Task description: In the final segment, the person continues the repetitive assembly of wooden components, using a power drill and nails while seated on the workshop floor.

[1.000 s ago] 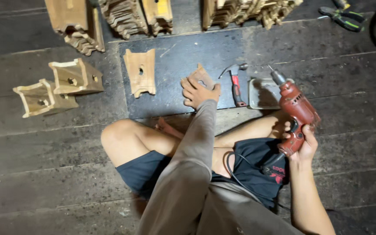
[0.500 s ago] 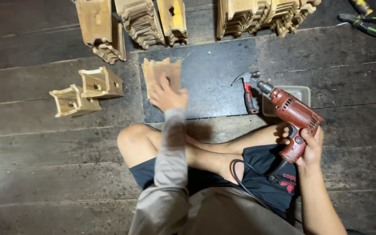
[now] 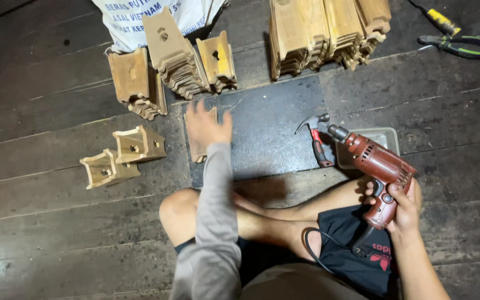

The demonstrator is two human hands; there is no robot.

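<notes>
Our left hand (image 3: 206,126) has moved onto the wooden piece (image 3: 201,139), fingers spread flat, while our right hand (image 3: 401,208) stays clamped on the red drill (image 3: 376,166).

A long grey sleeve (image 3: 213,222) covers the left arm; the right arm (image 3: 423,266) is bare. Dark shorts (image 3: 356,261) carry a red mark.

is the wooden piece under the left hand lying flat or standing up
Lying flat: the wooden piece rests face-down on the dark mat, left hand spread over it.

Flat notched wooden piece (image 3: 198,145) lying centre-left on dark mat; red corded drill (image 3: 378,173) tilted up-left, right of centre.
</notes>
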